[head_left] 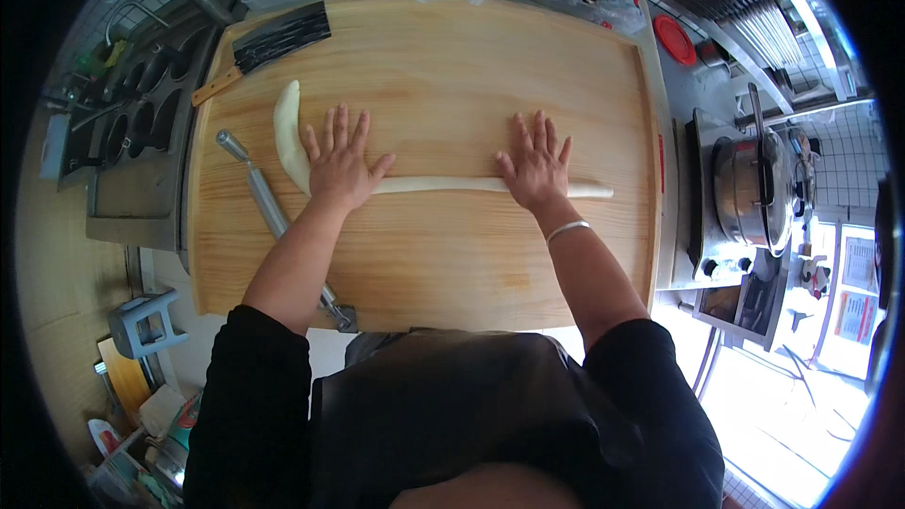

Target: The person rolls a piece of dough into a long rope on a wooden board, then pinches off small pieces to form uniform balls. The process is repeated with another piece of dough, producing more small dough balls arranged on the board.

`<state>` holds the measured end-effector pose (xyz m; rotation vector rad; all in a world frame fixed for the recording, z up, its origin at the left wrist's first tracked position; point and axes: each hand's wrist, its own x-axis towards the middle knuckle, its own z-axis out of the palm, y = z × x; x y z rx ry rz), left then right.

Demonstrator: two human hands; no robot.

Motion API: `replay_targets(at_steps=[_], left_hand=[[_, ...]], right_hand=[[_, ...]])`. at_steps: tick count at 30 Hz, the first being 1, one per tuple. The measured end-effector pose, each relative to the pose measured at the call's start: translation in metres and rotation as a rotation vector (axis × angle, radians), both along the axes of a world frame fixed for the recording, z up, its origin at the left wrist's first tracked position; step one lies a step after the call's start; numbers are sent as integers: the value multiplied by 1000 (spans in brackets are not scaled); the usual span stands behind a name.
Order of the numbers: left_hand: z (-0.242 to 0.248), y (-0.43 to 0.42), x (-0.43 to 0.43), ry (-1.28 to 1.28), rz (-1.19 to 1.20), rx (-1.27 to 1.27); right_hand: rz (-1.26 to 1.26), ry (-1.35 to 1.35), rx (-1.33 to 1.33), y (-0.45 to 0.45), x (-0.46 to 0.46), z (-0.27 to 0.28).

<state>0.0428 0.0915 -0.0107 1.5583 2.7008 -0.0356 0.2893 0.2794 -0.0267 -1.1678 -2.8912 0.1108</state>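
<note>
A long rope of pale dough point(438, 184) runs left to right across a wooden work board point(452, 261). Its thicker left end curves up and away from me. My left hand point(343, 166) lies palm down over the dough just right of that bend, fingers spread. Farther right, my right hand point(535, 164) rests flat on the thinner stretch, a short tip of dough showing beyond it. Neither hand grips anything; the dough under both palms is hidden. Left of my left hand, a metal rolling pin point(267, 199) lies slanted, partly covered by my forearm.
A cleaver point(283, 37) with a dark blade and wooden handle lies at the board's far left corner. Raised edging point(647, 155) borders the board's right side. A lidded steel pot point(742, 187) stands on a stove to the right. A metal cooker with round wells point(145, 127) adjoins the left.
</note>
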Motion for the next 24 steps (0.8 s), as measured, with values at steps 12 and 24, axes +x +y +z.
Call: replay_targets(at_steps=[12,24], left_hand=[[31,-13,32,-71,-7,-30],[22,-48,44,-320,-219,65]], right_hand=[[64,7,-109,-10,56,31],[-20,190,-113,4,122,29]])
